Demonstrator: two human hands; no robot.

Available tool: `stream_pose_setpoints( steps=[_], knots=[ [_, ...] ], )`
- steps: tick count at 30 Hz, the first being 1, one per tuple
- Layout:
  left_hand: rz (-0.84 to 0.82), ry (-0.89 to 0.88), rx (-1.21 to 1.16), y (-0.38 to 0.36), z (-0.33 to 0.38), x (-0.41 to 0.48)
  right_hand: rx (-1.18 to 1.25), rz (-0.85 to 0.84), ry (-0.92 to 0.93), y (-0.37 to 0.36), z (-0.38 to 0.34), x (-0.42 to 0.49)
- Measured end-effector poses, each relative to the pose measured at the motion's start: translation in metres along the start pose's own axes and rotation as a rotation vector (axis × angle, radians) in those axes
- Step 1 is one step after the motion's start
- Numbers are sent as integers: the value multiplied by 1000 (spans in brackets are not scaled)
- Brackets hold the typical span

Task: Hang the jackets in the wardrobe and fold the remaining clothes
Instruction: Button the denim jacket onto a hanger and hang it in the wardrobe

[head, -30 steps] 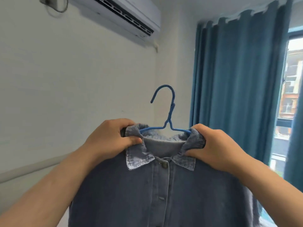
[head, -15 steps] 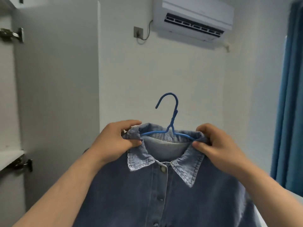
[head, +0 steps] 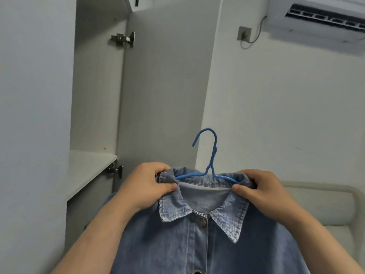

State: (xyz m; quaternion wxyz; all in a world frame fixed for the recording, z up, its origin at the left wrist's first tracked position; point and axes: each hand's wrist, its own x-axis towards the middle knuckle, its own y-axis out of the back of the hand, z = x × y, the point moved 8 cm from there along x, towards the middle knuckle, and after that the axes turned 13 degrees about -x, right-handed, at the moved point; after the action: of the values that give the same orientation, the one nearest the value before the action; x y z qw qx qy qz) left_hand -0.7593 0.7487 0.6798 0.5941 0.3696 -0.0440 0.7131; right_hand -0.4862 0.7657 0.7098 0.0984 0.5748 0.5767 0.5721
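Lower part of the denim jacket (head: 197, 250) is cut off at the frame bottom; both forearms run out of frame too. Hanger arms go under the collar, so their ends are hidden. AC unit (head: 320, 18) is cropped at top right.

Count: 1 jacket, 1 blue hanger (head: 210, 165), 2 hinges visible on the wardrobe door (head: 162, 86), 1 shelf (head: 88, 171) inside.

Left hand (head: 146, 186) grips the collar's left side, thumb pinching fabric; right hand (head: 264, 192) grips the collar's right side likewise. Jacket is held up on the hanger, in front of the person, just right of the open wardrobe.

Vs 0.5 s ago: view swung further left, more wardrobe interior shows, curtain gone from view; grips unchanged.
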Motion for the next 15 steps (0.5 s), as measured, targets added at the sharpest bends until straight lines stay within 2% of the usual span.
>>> stream_pose_setpoints(
  steps=[6, 15],
  knots=[
    [109, 98, 58, 10, -61, -17, 2, -110, 32, -61, 0, 22],
    [136, 282, 203, 2, -175, -21, 122, -298, 57, -174, 26, 62]
  ],
)
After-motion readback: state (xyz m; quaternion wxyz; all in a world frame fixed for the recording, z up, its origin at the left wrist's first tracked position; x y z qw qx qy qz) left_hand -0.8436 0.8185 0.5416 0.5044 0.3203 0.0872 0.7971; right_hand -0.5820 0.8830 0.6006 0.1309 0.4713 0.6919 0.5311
